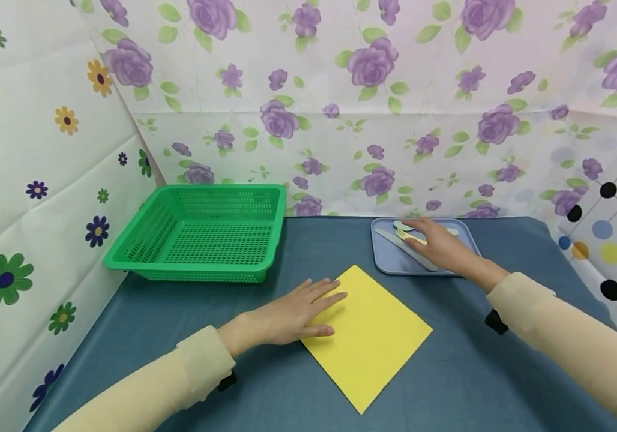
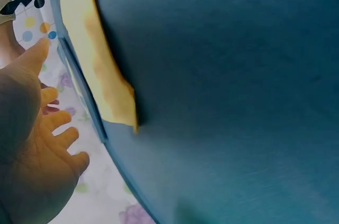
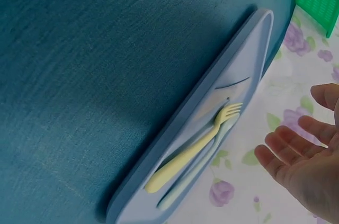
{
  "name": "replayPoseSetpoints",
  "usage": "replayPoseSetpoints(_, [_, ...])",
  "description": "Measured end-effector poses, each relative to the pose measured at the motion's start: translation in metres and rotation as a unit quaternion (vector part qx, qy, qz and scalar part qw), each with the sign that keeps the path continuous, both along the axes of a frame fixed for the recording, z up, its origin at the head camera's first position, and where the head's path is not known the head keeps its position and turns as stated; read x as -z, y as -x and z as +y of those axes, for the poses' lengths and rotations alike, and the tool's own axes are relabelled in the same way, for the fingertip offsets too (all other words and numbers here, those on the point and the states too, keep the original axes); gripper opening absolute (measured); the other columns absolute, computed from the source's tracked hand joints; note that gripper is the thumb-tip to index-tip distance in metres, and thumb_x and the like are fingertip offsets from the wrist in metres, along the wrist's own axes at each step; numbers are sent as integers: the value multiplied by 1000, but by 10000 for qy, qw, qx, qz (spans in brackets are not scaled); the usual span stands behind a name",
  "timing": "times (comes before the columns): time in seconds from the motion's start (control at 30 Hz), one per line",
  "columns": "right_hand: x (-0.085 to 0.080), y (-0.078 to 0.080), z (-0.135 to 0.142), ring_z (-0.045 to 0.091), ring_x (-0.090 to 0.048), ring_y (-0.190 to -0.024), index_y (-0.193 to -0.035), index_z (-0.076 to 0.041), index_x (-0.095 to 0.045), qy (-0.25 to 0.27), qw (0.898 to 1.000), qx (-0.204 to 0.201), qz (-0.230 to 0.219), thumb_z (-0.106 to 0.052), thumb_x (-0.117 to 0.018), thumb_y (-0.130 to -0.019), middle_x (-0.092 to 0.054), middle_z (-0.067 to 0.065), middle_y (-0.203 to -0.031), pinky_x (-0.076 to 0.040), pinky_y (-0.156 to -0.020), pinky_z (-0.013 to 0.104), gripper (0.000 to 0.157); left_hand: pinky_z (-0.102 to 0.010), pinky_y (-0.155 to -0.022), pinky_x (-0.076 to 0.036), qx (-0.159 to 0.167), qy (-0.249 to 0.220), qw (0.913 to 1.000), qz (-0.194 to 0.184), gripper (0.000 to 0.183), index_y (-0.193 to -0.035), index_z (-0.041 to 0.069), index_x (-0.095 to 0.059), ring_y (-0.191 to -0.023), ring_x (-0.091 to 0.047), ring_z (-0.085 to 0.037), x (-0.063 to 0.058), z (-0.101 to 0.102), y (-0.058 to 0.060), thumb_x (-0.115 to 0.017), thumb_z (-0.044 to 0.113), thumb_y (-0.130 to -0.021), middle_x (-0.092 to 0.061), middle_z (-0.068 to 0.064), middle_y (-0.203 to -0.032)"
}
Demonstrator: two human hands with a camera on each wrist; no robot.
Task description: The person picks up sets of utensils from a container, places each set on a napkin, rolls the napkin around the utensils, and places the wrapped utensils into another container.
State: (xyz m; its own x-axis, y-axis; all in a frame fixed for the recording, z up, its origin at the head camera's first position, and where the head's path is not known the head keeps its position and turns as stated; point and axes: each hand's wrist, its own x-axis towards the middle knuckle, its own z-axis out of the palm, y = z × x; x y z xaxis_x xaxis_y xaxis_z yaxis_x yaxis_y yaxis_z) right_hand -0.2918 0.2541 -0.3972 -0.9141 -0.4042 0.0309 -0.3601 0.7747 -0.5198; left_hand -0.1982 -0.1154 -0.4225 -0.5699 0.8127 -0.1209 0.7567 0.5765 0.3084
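My left hand (image 1: 292, 315) is held over the left corner of a yellow square cloth or napkin (image 1: 373, 342), its fingers spread. In the left wrist view the palm (image 2: 39, 166) appears apart from the yellow square (image 2: 98, 60). Over the light blue tray (image 1: 384, 267) at the back right is my right hand (image 1: 446, 249), fingers loosely extended. The tray bears a pale knife (image 1: 403, 246), a yellow fork (image 1: 403, 234) and a pale green spoon (image 1: 403, 225). In the right wrist view the hand (image 3: 304, 163) is apart from the fork (image 3: 185, 158) and spoon (image 3: 198, 173), holding nothing.
A green perforated basket (image 1: 276, 240) stands at the back left. Blue cloth (image 1: 254, 390) covers the table. A floral curtain (image 1: 330, 144) rises along the back edge, with patterned sheets at both sides.
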Motion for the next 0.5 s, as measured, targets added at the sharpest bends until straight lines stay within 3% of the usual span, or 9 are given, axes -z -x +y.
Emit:
replayPoseSetpoints(0.3, [6, 2, 0, 51, -48, -135, -158, 0, -39, -63, 9999, 123, -30, -21, -57, -109, -41, 31, -153, -44, -106, 66, 56, -44, -130, -14, 124, 133, 9998, -64, 68, -166, 17, -28, -160, -15, -25, 13, -7, -11, -51, 46, -109, -18, -7, -173])
replayPoseSetpoints(0.5, [14, 1, 1, 49, -51, -132, -156, 1, -42, -40, 9998, 198, -61, -18, -57, -109, -48, 30, -147, -47, -103, 65, 54, -43, -130, -14, 179, 70, 9998, -44, 66, -166, 17, -29, -160, -15, -25, 14, -8, -13, -50, 44, -109, -18, -8, -173])
